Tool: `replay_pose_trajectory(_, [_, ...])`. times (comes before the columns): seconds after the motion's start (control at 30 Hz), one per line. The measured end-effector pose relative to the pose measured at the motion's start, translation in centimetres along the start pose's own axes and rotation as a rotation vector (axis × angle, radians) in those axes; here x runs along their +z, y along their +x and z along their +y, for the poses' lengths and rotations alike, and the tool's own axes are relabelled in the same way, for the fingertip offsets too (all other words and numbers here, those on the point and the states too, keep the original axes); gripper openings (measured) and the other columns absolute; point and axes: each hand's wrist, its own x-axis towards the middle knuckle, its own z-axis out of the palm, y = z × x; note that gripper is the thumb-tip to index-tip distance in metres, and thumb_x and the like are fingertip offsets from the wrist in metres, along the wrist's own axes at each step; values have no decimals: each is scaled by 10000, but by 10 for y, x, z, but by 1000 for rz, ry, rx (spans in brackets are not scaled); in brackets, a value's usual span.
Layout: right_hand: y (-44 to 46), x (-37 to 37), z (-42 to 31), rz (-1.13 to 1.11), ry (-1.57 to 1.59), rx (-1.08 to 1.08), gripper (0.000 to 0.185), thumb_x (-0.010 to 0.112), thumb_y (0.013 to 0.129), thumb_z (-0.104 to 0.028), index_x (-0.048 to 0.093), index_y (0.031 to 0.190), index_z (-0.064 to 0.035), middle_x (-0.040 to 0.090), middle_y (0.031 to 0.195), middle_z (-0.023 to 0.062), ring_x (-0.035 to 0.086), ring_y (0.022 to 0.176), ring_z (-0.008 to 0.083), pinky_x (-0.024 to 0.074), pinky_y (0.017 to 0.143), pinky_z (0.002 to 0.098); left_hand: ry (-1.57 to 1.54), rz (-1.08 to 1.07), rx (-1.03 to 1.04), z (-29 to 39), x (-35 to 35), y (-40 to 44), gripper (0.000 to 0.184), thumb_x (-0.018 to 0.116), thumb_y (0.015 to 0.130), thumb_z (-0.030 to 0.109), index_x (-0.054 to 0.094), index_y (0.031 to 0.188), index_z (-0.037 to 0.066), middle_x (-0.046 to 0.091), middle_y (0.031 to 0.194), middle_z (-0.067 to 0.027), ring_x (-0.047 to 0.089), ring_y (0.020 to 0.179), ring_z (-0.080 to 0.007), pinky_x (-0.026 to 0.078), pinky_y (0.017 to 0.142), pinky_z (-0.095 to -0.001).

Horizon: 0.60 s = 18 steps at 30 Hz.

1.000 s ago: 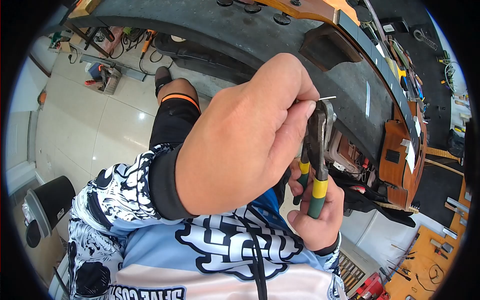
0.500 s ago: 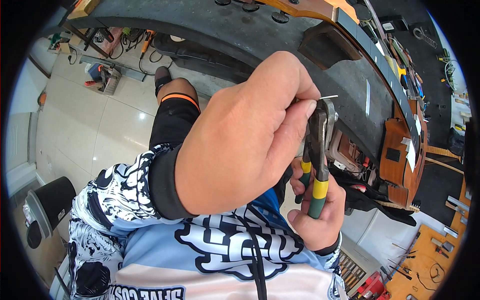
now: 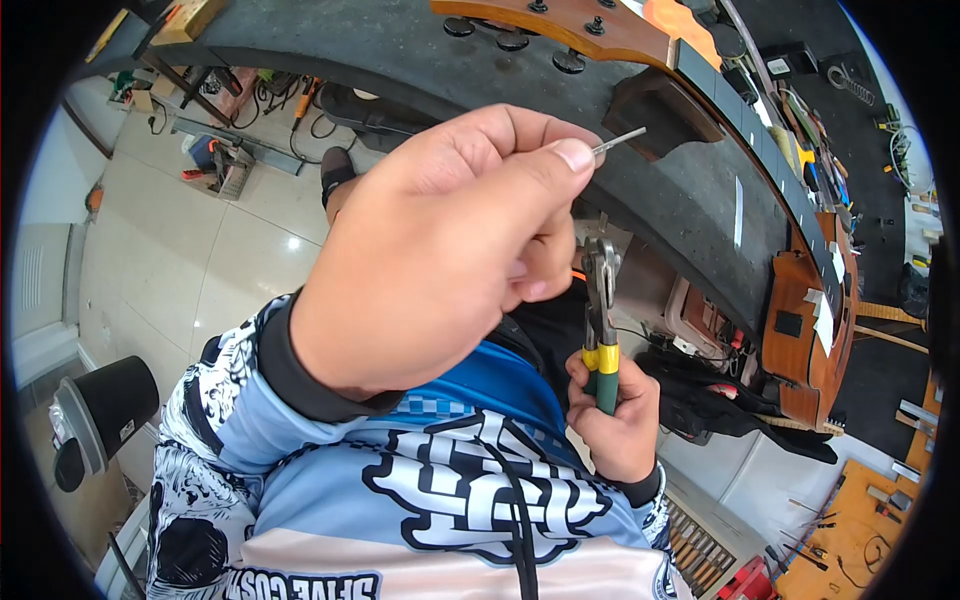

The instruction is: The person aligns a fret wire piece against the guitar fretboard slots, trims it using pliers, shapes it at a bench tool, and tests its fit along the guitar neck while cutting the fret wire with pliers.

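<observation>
My left hand [image 3: 440,240] is large in the middle of the view, thumb and forefinger pinching a short, thin piece of fret wire [image 3: 622,139]. The wire's free end sticks out to the upper right, over the dark bench. Lower and to the right, my right hand [image 3: 622,415] is wrapped round the green and yellow handles of end-cutting nippers [image 3: 600,290]. Their metal jaws point up, below the wire and apart from it. Whether the jaws are fully closed is hard to see.
A guitar neck with its headstock [image 3: 560,30] runs along the dark workbench [image 3: 420,60], a brown neck rest [image 3: 660,115] under it. The guitar body [image 3: 797,330] is at the right. A thin light strip [image 3: 738,210] lies on the bench. A black bin [image 3: 115,400] stands at left.
The wire has come away from the nippers' jaws. My left hand has moved slightly left and up, turning the wire upward; my right hand has lowered the nippers to the left.
</observation>
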Motion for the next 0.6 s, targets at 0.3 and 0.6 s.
replay_pose_trajectory(0.3, [-6,1,7,-50,16,28,855,539,669,95,388,1494,-70,547,891,-33,465,720,28,397,727,165,-400,-139,-232,9,3,-8,298,312,1077,201,537,1139,16,263,682,40,276,544,-81,320,550,-263])
replay_pose_trajectory(0.6, [2,1,2,-45,7,51,875,538,659,99,376,1501,-73,552,902,-24,461,726,32,397,726,167,-360,-131,-185,8,1,-1,278,337,1073,192,538,1138,13,262,679,37,280,544,-85,332,551,-268])
